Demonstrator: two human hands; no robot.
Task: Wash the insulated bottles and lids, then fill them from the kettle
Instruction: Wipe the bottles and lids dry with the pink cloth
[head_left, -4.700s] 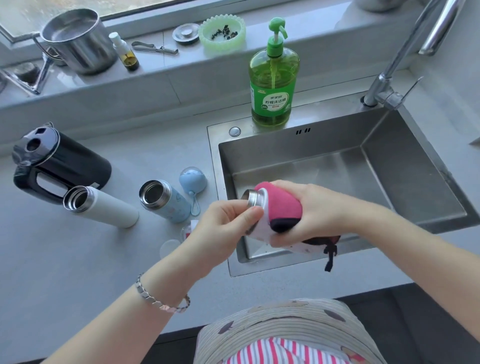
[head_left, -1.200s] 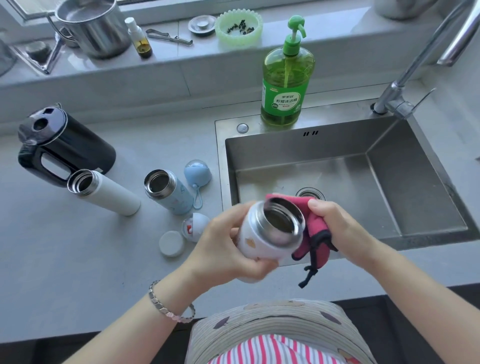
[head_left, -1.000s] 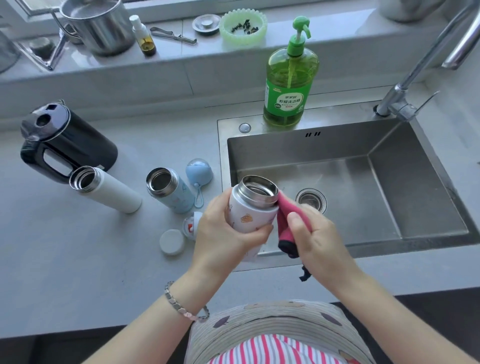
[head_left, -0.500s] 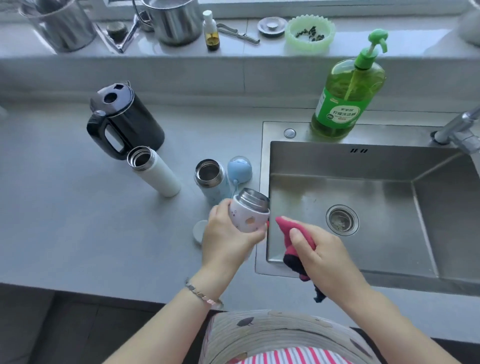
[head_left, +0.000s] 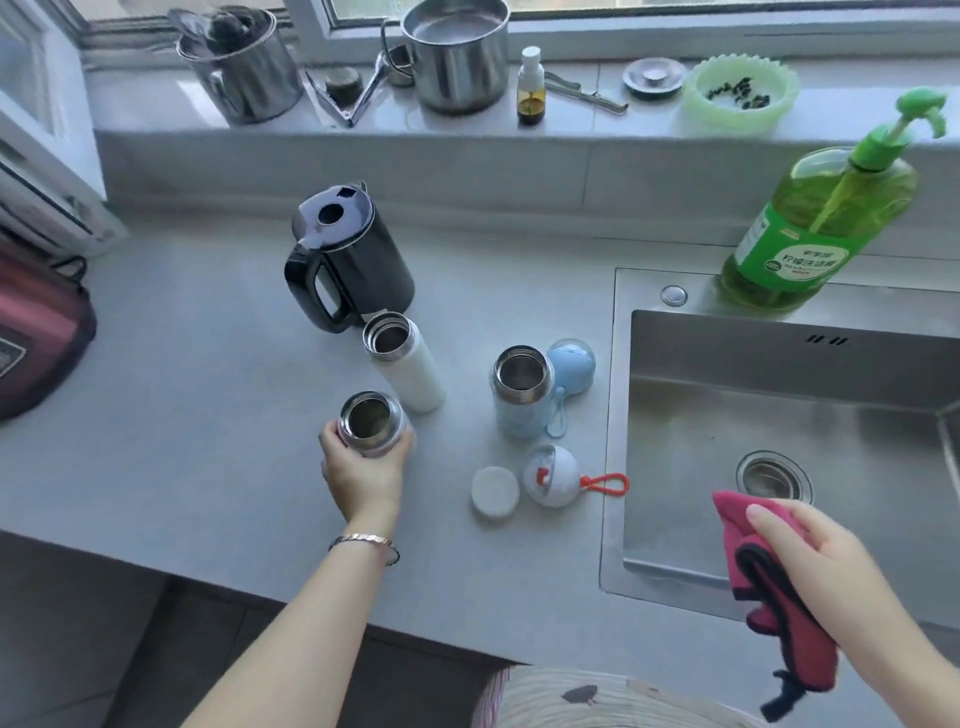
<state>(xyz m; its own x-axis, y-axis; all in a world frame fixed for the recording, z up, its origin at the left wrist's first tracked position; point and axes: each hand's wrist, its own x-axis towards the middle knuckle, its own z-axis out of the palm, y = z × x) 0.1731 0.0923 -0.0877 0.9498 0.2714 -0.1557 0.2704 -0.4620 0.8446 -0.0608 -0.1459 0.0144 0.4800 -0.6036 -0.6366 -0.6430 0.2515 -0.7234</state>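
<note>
The left hand (head_left: 366, 470) curls its fingers and thumb round the body of a short insulated bottle with a bare steel neck (head_left: 370, 423). It holds the bottle upright, mouth open to the ceiling, at the level of the grey worktop (head_left: 208, 415). The hand hides the base, so I cannot tell whether it has touched down.

The bottle sits just in front of a tall white insulated bottle (head_left: 405, 366), which stands beside the black electric kettle (head_left: 353, 260). A pale blue insulated bottle (head_left: 519, 392) stands a little to the right. All three mouths face up, which probably suits pouring from the kettle later.

The lids lie apart from their bottles:
- A blue domed lid (head_left: 571, 364) touches the blue bottle.
- A white domed lid with a red loop (head_left: 550, 475) lies nearer the worktop's front edge.
- A flat white round lid (head_left: 494, 491) lies next to the white domed one.

The lids look unwashed as yet, though that is a judgement.

The right hand (head_left: 821, 561) grips a pink cloth with dark trim (head_left: 763, 582) between thumb and fingers. It holds the cloth over the front rim of the steel sink (head_left: 618, 415), presumably so drips fall inside. The cloth's loose end hangs down.
</note>
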